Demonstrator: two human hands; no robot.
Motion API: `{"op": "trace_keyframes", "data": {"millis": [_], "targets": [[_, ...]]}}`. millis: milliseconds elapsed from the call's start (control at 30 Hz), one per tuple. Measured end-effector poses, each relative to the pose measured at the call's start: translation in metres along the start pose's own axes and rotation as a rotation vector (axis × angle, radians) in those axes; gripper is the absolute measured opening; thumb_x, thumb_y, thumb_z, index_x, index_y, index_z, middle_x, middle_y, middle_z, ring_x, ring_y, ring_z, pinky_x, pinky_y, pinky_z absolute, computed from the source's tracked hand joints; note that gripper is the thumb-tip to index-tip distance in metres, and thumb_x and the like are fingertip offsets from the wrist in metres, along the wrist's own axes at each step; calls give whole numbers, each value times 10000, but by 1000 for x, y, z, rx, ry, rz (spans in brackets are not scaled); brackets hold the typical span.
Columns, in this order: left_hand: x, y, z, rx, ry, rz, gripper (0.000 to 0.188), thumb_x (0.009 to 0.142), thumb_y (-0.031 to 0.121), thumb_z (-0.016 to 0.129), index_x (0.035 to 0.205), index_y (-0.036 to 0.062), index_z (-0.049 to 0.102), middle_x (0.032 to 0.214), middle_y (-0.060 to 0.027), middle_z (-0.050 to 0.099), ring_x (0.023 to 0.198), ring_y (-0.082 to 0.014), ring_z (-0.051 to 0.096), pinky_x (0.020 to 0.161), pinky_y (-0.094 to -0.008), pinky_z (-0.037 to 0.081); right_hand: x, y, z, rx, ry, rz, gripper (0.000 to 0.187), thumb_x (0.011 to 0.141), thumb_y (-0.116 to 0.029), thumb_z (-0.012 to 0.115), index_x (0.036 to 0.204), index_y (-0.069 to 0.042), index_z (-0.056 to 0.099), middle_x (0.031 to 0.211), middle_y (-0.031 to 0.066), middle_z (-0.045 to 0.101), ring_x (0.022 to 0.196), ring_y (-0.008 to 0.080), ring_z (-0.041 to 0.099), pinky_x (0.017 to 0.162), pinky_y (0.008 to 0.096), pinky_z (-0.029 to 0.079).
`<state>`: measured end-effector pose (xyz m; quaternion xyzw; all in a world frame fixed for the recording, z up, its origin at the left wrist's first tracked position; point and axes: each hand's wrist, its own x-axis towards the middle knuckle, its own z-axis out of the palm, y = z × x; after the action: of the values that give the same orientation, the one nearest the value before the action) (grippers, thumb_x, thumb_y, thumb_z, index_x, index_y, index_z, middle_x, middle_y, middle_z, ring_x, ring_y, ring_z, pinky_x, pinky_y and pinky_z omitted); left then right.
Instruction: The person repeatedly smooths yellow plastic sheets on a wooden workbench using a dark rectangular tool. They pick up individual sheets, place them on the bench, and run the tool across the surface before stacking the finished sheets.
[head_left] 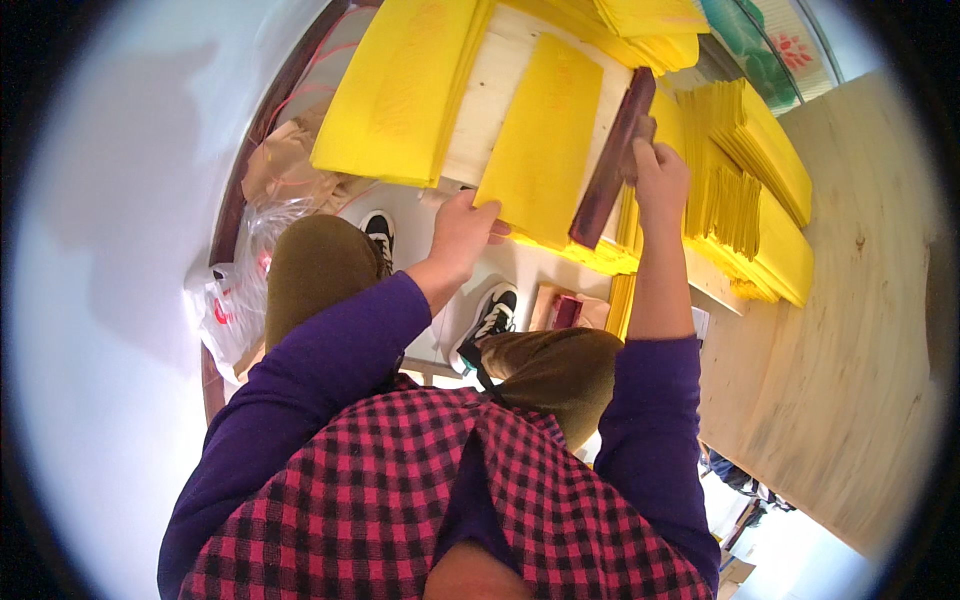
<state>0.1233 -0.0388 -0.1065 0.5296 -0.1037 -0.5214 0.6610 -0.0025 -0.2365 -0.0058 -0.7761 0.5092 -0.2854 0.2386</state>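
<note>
My right hand (660, 180) is closed round the small handle of a long, dark red stamp block (604, 185). The block is tilted, over the right edge of a yellow paper sheet (540, 150). Faint reddish marks show on this sheet, which lies on top of a pile on a pale wooden board (489, 85). At the sheet's near left corner, my left hand (460, 238) pinches the paper between thumb and fingers. Some of its fingertips are hidden under the edge.
A stack of marked yellow paper (400, 90) lies to the left, and fanned yellow stacks (755, 150) fill the right. Below the board is a dark red pad (566, 312). Clear plastic bags (235, 300) and brown paper (290, 165) lie left; a plywood panel (840, 300) stands right.
</note>
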Motion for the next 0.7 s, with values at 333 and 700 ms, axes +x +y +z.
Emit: {"op": "trace_keyframes", "data": {"millis": [333,700], "targets": [[3,41,15,36,-62,-2,275,872,194,493,1052,-12,521,939,-116,608,752,-192,614,676,-311,505,-111,35,-23,675,123,172,176,856,-135,547,722,-22,534,562,-8,487,444,53,419,404,203,312],[135,67,31,765,-409,373,273,815,49,524,1065,-58,498,952,-156,599,785,-239,618,664,-346,520,-126,52,-27,645,103,60,231,814,-66,594,649,-48,433,594,-69,374,531,16,316,452,189,254]]}}
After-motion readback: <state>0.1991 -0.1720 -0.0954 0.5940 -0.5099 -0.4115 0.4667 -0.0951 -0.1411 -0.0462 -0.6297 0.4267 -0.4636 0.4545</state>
